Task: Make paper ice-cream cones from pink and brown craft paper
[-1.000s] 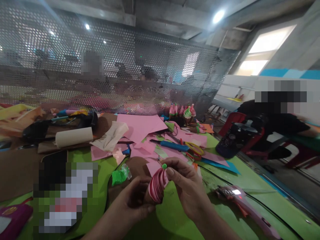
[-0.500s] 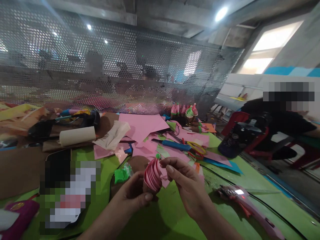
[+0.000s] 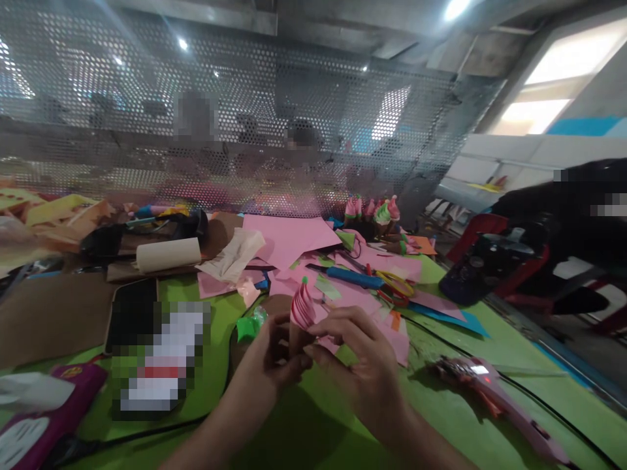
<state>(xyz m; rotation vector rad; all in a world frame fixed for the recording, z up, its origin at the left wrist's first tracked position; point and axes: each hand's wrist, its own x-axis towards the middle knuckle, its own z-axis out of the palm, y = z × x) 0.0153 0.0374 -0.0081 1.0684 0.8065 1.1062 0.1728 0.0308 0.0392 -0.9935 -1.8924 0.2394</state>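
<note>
A small paper ice cream cone (image 3: pixel 302 307) has a pink pleated swirl, a green ball at its tip and a brown cone below. It stands nearly upright between my hands, above the green table (image 3: pixel 304 431). My left hand (image 3: pixel 274 356) is wrapped round the brown part from the left, fingers behind it. Against the right side, just under the pink pleats, my right hand (image 3: pixel 350 352) has its bent fingers and thumb closed in. Whether a scrap of paper sits between those fingertips is hidden. A shiny green packet (image 3: pixel 249 328) lies beside my left hand.
Pink paper sheets (image 3: pixel 289 238), a blue utility knife (image 3: pixel 355 277) and scissors (image 3: pixel 396 285) lie beyond my hands. A pink corded tool (image 3: pixel 514 408) with a lit display rests right. Similar cones (image 3: pixel 385 212) stand far back. A dark jug (image 3: pixel 473 271) and a seated person are at right.
The cone has turned from tilted, pleats facing me, to nearly upright. The pink flap that showed by my right fingers is no longer visible. My right hand has moved lower on the cone.
</note>
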